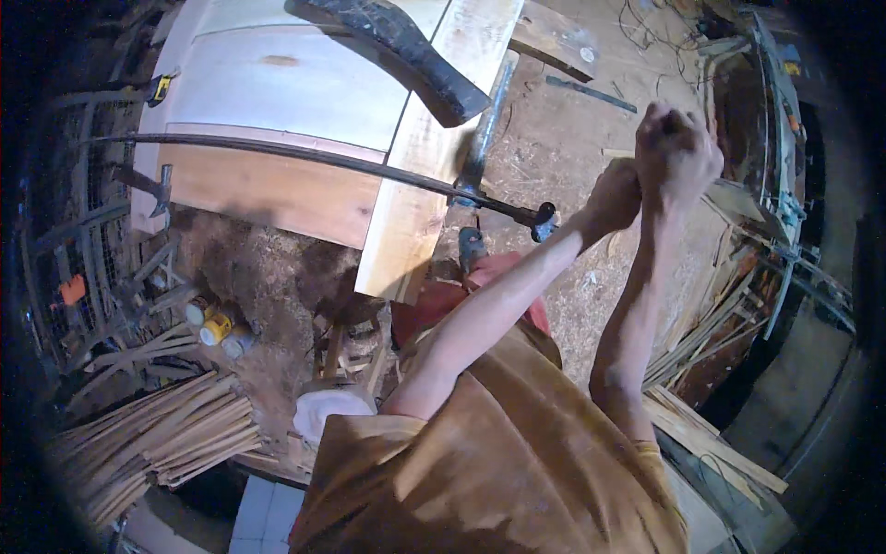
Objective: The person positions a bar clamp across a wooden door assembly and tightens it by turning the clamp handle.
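Note:
My left hand (pixel 614 196) and my right hand (pixel 677 151) are both curled, close together and touching or nearly so, off to the right of the wooden panel (pixel 291 76). Whether they grip anything is hidden by the fingers. A long bar clamp (pixel 311 158) crosses the panel's near part, and its screw end (pixel 543 220) sticks out just left of my left forearm. Under the clamp, a pale board (pixel 419 208) forms the panel's right edge. A dark, heavy wooden block (pixel 408 59) lies slantwise over the panel and this board.
A claw hammer (pixel 158 188) and a yellow tape measure (pixel 160 90) are at the panel's left edge. A blue pipe (pixel 493 114) runs beneath the right board. A flat bar (pixel 592 94) lies on the dirt floor. Wood strips (pixel 187 429) and several cans (pixel 216 329) stand lower left.

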`<state>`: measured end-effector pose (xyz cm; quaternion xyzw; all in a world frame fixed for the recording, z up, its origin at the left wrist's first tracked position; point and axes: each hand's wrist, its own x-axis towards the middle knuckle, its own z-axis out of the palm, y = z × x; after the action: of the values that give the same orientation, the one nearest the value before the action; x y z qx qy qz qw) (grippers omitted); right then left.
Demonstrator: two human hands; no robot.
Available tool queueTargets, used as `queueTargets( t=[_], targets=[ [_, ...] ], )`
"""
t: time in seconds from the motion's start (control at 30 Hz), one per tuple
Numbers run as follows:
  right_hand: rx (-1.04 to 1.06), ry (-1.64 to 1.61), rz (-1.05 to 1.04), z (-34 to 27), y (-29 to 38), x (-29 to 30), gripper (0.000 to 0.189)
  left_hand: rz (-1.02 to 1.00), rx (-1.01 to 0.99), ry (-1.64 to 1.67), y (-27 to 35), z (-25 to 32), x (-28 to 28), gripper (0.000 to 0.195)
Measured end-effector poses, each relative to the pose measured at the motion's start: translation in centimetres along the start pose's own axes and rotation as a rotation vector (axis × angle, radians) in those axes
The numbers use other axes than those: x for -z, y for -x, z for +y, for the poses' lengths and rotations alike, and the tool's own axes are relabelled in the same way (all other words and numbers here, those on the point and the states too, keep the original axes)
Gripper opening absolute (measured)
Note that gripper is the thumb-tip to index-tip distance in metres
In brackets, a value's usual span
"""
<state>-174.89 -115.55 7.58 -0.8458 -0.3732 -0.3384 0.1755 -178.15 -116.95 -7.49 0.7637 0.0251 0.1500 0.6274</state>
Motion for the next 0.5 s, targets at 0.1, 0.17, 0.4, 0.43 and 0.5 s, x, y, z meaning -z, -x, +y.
queueTargets(
  t=[0.1,0.17,0.4,0.43,0.5],
  targets=[
    [-0.029,0.062,-0.065,-1.0,-1.6,-2.4,0.030,0.140,-0.106,-0.021,-1.4,-2.1,2.2,0.049],
    [-0.290,0.181,-0.145,2.9,0.4,0.5,0.031,-0.256,0.268,-0.101,1.1,3.3,3.0,0.041],
    [-0.299,0.108,-0.143,3.6,-1.1,-0.6,0.031,-0.200,0.274,-0.817,11.5,-3.7,6.1,0.056],
    [-0.310,0.112,-0.160,4.0,-1.2,-0.9,0.031,-0.373,0.410,-0.748,12.3,-3.1,6.2,0.054],
    [-0.334,0.115,-0.264,5.1,-2.1,-2.5,0.036,-0.322,0.433,-0.651,11.4,-2.3,6.8,0.038]
  ],
)
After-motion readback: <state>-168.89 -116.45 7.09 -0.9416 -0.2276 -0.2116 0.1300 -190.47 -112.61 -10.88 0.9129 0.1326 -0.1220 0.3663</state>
